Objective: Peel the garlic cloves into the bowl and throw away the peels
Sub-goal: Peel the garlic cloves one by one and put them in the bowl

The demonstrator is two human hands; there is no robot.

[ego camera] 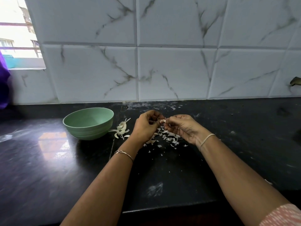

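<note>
A small garlic clove (pixel 163 121) is pinched between the fingertips of my left hand (pixel 145 126) and my right hand (pixel 182 128), just above the black counter. Directly under the hands lies a scatter of white peel scraps (pixel 169 139). A pale green bowl (pixel 88 122) stands to the left of my left hand; its inside looks bare from this angle. Between the bowl and my left hand sits a small heap of garlic pieces and skins (pixel 121 129).
The black stone counter (pixel 57 160) runs to a marble-tiled wall (pixel 162 70) behind. A window (pixel 17 33) opens at the far left with a purple cloth (pixel 4 88) beside it. The counter's front edge (pixel 171 207) lies near my forearms.
</note>
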